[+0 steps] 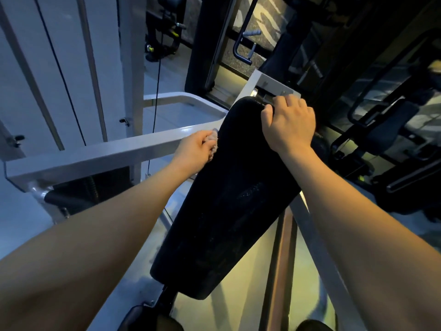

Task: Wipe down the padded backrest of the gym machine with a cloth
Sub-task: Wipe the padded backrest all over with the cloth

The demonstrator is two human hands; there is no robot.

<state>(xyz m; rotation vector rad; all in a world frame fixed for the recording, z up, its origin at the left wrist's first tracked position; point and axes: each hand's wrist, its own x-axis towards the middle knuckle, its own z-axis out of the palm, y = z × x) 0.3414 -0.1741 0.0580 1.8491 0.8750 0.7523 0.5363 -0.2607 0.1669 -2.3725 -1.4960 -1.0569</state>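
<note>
The black padded backrest [229,199] runs long and narrow from the bottom middle up to the centre of the view. My left hand [194,150] grips a small pinkish cloth [213,144] and holds it against the pad's upper left edge. Most of the cloth is hidden under my fingers. My right hand [290,123] grips the top end of the backrest, fingers curled over its far edge.
A white metal frame bar [95,156] crosses behind my left hand. A black cable [156,96] hangs down at the left. Dark gym machines [386,139] stand at the right, and a handle bar [241,47] is above. A brown rail [281,259] lies beside the pad.
</note>
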